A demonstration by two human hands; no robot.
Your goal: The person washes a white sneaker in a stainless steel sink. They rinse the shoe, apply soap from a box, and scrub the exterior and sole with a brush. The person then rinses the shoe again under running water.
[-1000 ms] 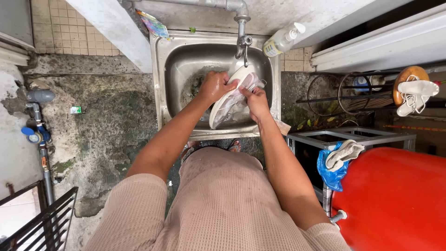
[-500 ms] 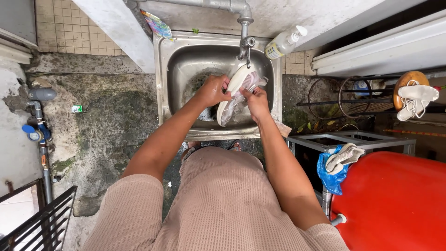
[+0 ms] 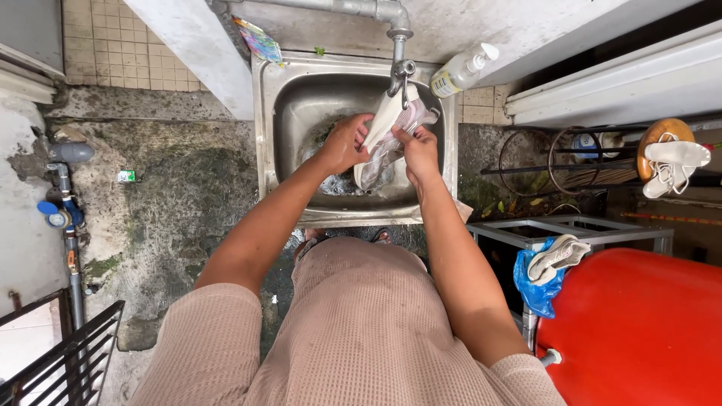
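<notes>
the red barrel stands at right. the steel sink sits under the tap. over the sink, the left hand and right hand each close on a white shoe. it looks light, wet and likely slippery; best held around its sides.

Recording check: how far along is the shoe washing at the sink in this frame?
Done: hard to tell; one white shoe hangs on the rack and another lies on the frame beside the red tank, though whether they are washed is unclear. In hand: the left hand and right hand hold a pale shoe under the tap, over the steel sink. Left: not judgeable; the soap bottle stands by.
</notes>
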